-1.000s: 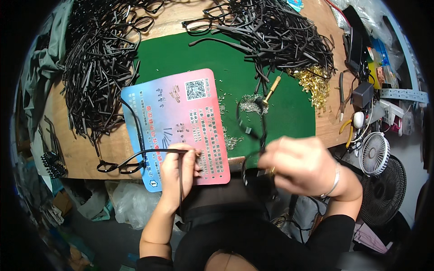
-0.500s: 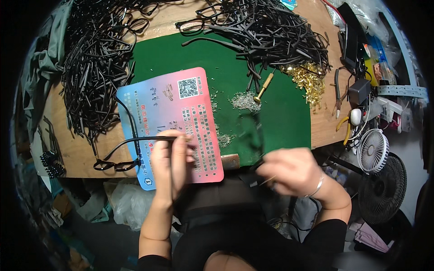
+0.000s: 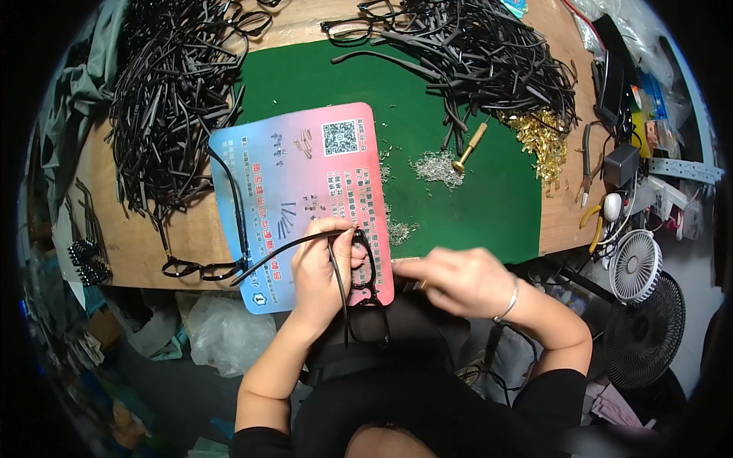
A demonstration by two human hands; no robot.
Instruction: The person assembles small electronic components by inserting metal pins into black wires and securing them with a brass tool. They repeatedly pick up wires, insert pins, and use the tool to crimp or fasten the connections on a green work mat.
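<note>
1. I see the left hand (image 3: 316, 269) closed on glossy black eyeglasses (image 3: 372, 301), rounded-rectangular rims at six o'clock of my view.
2. At four o'clock, the blurred right hand (image 3: 467, 282) curls around a brassy-coloured object (image 3: 424, 285).

The right hand (image 3: 462, 284) is blurred, hiding all but a bit of the brass piece (image 3: 424, 285) in its grip. The left hand (image 3: 321, 267) covers part of the glasses (image 3: 368, 300). The far right heap (image 3: 492, 61) is cut off; silver bits (image 3: 437, 169) are too small to tell apart.
</note>
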